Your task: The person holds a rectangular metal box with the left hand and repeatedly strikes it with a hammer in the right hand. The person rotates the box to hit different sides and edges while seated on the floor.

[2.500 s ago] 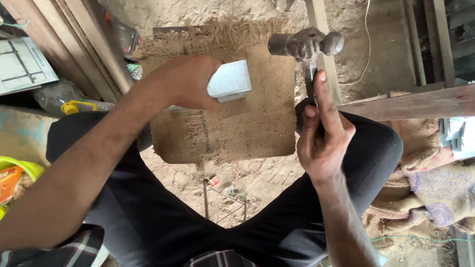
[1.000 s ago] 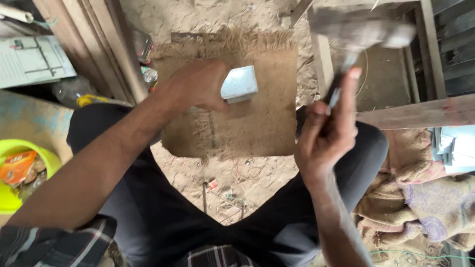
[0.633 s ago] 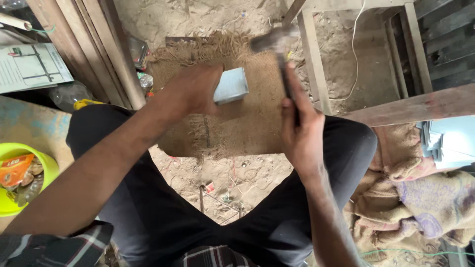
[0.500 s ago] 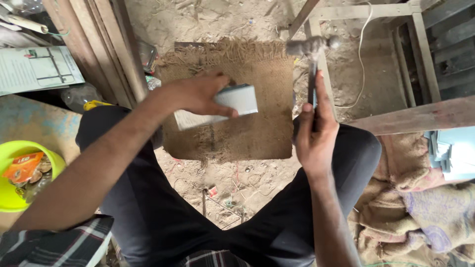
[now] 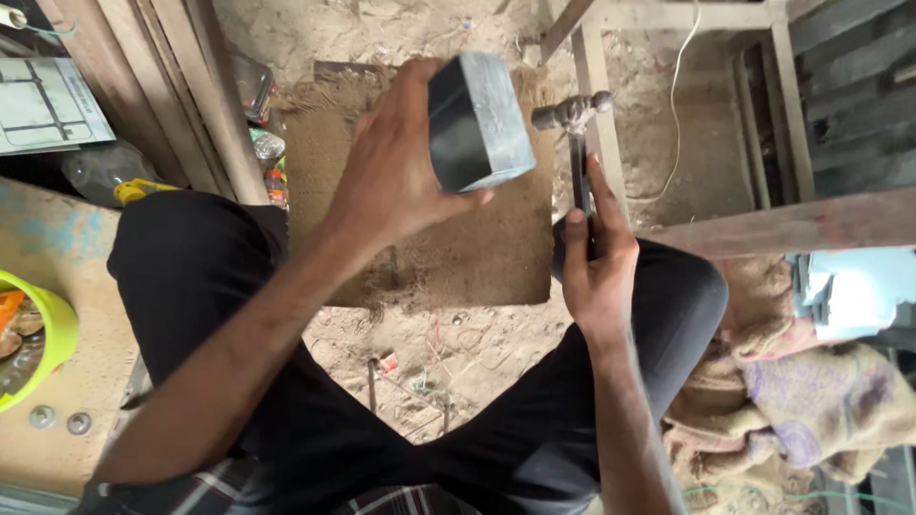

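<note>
Now lifted off the mat (image 5: 477, 257): block (image 5: 474, 124), clasped in left hand (image 5: 396, 172). Hammer (image 5: 575, 143) lowered, gripped by right hand (image 5: 596, 262).

1. The left hand (image 5: 396, 176) grips a dark grey rectangular metal block (image 5: 475, 122), lifted and tilted, in the upper centre of the frame.
2. The right hand (image 5: 596, 262) wraps the handle of a metal-headed hammer (image 5: 572, 113), just right of centre.
3. A brown fibrous mat (image 5: 468, 248) lies on the sandy ground beneath both hands.
4. A lime-green plastic bowl (image 5: 52, 334) sits at the left edge.
</note>
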